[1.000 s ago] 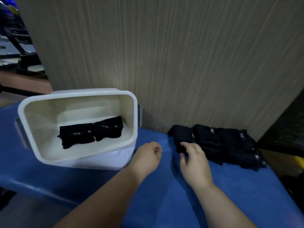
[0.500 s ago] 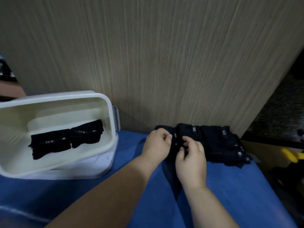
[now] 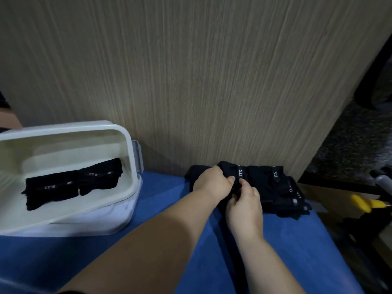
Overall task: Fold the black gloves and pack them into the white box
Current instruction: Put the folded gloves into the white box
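A pile of black gloves [image 3: 273, 187] lies on the blue surface [image 3: 161, 200] against the wooden panel, at right of centre. My left hand [image 3: 212, 182] and my right hand [image 3: 244, 204] both grip the leftmost glove [image 3: 228, 169] of the pile, fingers curled into the fabric. The white box [image 3: 131, 158] stands tilted at the left, resting on its lid. Two folded black gloves [image 3: 72, 183] lie side by side inside it.
A tall wooden panel [image 3: 191, 81] rises directly behind the surface. The blue surface ends at the right, where a yellow object [image 3: 362, 203] and dark floor items sit below. The box's lid [image 3: 95, 223] lies under the box.
Both hands moved forward from the bare blue surface to the glove pile and took hold of the leftmost glove. The view shifted right, pushing the box toward the left edge.
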Tool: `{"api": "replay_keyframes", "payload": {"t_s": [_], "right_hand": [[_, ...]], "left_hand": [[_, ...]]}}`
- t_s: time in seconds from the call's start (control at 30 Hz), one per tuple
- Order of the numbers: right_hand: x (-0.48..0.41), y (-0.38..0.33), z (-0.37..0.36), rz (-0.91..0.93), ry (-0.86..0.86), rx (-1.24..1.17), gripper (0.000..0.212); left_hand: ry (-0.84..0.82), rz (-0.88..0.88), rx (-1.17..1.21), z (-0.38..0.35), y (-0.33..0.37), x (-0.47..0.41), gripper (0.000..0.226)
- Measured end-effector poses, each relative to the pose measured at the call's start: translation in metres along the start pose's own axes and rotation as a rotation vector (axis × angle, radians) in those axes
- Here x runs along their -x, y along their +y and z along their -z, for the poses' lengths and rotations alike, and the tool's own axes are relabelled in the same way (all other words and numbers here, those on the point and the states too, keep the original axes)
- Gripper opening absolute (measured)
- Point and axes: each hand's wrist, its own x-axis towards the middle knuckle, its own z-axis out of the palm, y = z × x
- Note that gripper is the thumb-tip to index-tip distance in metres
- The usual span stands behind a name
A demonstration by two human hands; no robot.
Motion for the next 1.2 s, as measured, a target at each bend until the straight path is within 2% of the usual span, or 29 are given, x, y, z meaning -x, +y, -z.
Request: {"api": "replay_keyframes", "payload": {"t_s": [0.17,0.4,0.53,0.67,0.9,1.03,1.2], "right_hand": [[-0.001,0.002,0.004,-0.005,0.003,-0.014,0.048],[-0.002,0.002,0.005,-0.005,-0.012,-0.005,0.050],[-0.003,0.002,0.006,-0.009,-0.020,0.003,0.052],[-0.003,0.002,0.009,0.005,-0.012,-0.004,0.051],[-0.003,-0.003,0.017,0.066,0.119,-0.085,0.040],[-0.001,-0.009,0.025,0.101,0.219,-0.169,0.033],[0.001,-0.022,0.032,0.127,0.292,-0.284,0.026]], "left_hand": [[0.025,0.022,0.074,-0.004,0.004,0.001,0.044],[-0.016,0.145,0.137,-0.003,0.010,0.000,0.054],[-0.096,0.157,0.210,-0.001,0.012,-0.001,0.037],[-0.123,0.207,0.357,-0.001,0.011,-0.003,0.038],[-0.032,0.137,0.620,0.001,0.012,0.000,0.020],[-0.001,0.123,0.770,0.011,0.017,0.005,0.022],[-0.080,0.160,0.967,0.031,0.016,0.011,0.035]]}}
